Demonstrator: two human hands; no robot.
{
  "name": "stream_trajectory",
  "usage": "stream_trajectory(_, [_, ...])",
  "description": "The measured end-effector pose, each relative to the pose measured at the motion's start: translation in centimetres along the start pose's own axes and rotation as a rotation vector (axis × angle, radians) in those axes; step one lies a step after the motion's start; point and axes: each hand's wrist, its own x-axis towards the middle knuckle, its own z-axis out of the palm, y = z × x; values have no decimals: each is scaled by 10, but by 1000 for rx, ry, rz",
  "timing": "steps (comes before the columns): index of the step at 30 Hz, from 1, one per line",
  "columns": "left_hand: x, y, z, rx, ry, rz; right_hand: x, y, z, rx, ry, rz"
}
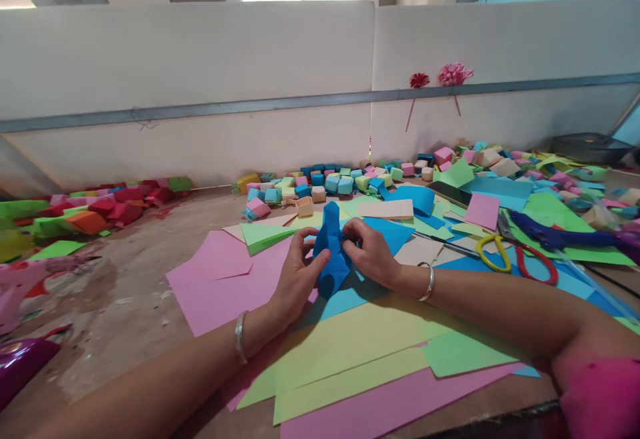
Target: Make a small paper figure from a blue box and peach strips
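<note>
A folded piece of blue paper stands upright between my two hands, above the spread sheets. My left hand grips its left side, with the thumb across the front and the fingers behind. On the other side, my right hand pinches the paper's right edge between thumb and bent fingers. Its creases show, but the far side is hidden. Beneath my hands lie a blue sheet, a pink sheet and a pale yellow sheet.
Scissors with yellow and red handles and a blue glue gun lie at right. Small folded paper cubes line the wall. Red and green paper pieces and a pink glue gun sit at left.
</note>
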Motion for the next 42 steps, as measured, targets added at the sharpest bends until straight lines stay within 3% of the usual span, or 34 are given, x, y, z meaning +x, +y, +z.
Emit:
stream_trajectory(6, [1, 0, 0, 108, -31, 80, -2, -1, -1, -13, -30, -30])
stream_trajectory(11, [4, 0, -3, 200, 7, 58, -2, -1, -1, 58, -15, 2])
stream_trajectory(21, [4, 0, -2, 21, -40, 60, -3, -8, -3, 106, -31, -37])
stream_trajectory(29, [8, 0, -4, 54, -14, 56, -4, -4, -4, 71, -17, -82])
stream_trajectory(36, [5, 2, -1, -51, -18, -66, -3, -2, -1, 172, 35, 34])
stream_trajectory(42, [5, 6, 2, -13, 19, -74, -4, -3, 0, 205, -51, 86])
